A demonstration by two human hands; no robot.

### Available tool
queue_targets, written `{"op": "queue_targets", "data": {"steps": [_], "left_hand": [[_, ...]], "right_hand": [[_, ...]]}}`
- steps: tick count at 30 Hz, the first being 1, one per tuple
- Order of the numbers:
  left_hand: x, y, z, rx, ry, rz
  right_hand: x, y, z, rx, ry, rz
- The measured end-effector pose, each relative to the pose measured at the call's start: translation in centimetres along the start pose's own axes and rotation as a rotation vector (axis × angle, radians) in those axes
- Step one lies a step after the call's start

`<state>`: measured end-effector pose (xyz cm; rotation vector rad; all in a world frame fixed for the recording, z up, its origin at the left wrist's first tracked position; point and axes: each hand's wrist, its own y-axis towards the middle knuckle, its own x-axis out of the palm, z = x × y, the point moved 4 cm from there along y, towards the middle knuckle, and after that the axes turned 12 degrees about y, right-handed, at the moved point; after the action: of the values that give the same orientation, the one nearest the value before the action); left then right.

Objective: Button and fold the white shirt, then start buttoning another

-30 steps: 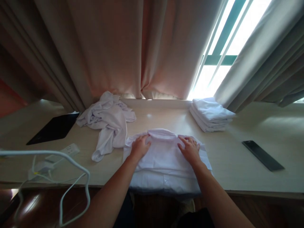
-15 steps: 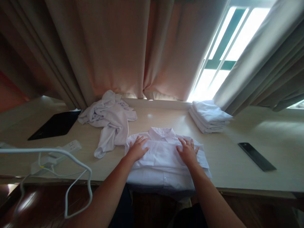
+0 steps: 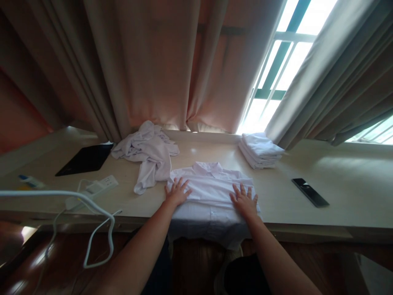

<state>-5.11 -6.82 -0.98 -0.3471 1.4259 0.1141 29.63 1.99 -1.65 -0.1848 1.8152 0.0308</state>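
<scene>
A white collared shirt lies on the table in front of me, its collar pointing away and its lower end hanging over the front edge. My left hand rests flat on the shirt's left side, fingers spread. On the right side of the cloth, my right hand also lies flat with its fingers apart. Neither hand grips the fabric. Beyond my left hand is a crumpled heap of white cloth. Folded white garments sit in a neat stack behind and to the right of the shirt.
A dark phone lies on the table at right. At left are a black flat sheet, a white power strip and a small bottle. A white cable loops in the near left. Curtains hang behind.
Both hands have slid toward me over the shirt, pulling slight creases across it, and stay flat. The view has shifted, so the table's front edge sits higher.
</scene>
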Motion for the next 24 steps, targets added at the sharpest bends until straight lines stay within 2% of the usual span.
{"op": "queue_targets", "data": {"steps": [3,12,18,24], "left_hand": [[-0.1,1.2,0.8,0.019,0.014,0.077],[-0.4,7.4,1.5,0.14,0.015,0.143],[-0.1,13.5,1.3,0.194,-0.035,0.143],[0.1,20.0,1.1,0.218,-0.066,0.2]], "right_hand": [[0.0,1.1,-0.1,0.0,-0.019,0.032],[-0.2,7.2,0.1,-0.008,0.007,0.033],[0.0,13.4,-0.9,0.003,0.029,0.008],[0.6,19.4,-1.5,-0.037,0.05,0.027]]}}
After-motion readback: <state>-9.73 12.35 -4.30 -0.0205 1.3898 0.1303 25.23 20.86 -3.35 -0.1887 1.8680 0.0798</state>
